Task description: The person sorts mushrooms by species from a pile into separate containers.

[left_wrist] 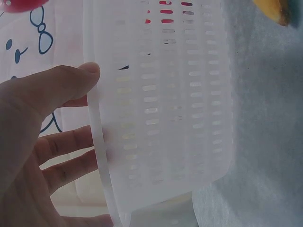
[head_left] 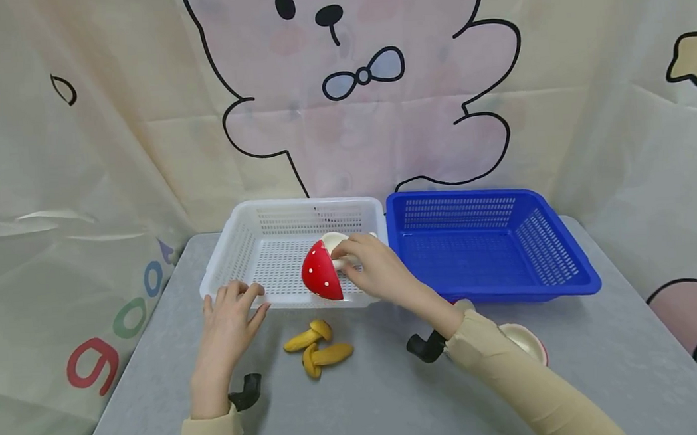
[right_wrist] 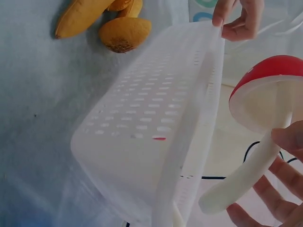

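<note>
My right hand holds a toy mushroom with a white-spotted red cap by its pale stem, tilted above the white basket. In the right wrist view the fingers and thumb are curled about that stem. My left hand grips the white basket's near rim at the left, thumb in front and fingers behind the rim. Inside the basket, partly hidden behind the held mushroom, lies another pale-undersided piece. Red shows through the slots in the left wrist view.
Two yellow toy mushrooms lie on the grey table before the white basket. A blue basket stands to its right. By my right sleeve lies a cream, red-edged piece, partly covered. Another piece peeks out beside the wrist.
</note>
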A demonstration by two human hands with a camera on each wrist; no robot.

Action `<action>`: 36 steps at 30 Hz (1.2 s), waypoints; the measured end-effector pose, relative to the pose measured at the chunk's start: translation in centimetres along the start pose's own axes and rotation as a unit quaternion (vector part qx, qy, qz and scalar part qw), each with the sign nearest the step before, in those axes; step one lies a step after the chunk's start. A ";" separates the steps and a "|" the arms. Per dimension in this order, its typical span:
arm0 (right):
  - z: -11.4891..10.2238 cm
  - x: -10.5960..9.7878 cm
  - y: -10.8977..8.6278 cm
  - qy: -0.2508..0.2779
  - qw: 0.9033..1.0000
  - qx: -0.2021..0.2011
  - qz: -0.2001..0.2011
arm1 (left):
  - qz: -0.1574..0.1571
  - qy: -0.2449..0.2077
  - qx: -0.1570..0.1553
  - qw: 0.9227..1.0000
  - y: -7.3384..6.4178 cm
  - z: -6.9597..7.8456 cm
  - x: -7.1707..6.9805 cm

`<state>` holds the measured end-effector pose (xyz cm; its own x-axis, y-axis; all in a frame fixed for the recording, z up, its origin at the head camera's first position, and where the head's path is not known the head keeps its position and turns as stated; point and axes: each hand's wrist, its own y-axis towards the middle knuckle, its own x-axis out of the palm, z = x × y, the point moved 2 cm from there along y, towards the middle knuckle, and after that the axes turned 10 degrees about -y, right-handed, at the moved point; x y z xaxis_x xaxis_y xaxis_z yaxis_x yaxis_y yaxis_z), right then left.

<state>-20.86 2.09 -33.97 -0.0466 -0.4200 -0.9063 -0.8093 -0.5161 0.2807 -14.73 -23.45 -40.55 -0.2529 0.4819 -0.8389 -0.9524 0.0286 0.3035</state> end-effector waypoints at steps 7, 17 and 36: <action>0.3 1.3 1.7 0.039 0.998 0.036 -0.042 | 0.001 -0.005 -0.004 1.000 0.1 0.0 0.2; 1.1 3.6 3.1 0.051 0.991 0.077 -0.101 | 0.002 -0.001 0.007 1.000 0.1 -0.1 0.1; 3.0 4.6 3.1 0.068 0.986 0.126 -0.081 | 0.000 0.000 -0.001 1.000 0.2 0.0 0.1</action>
<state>-25.28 0.80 -38.19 0.1604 -0.4530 -0.8770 -0.9202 -0.3901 0.0332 -14.93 -23.35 -40.59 -0.2537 0.4812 -0.8391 -0.9527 0.0258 0.3029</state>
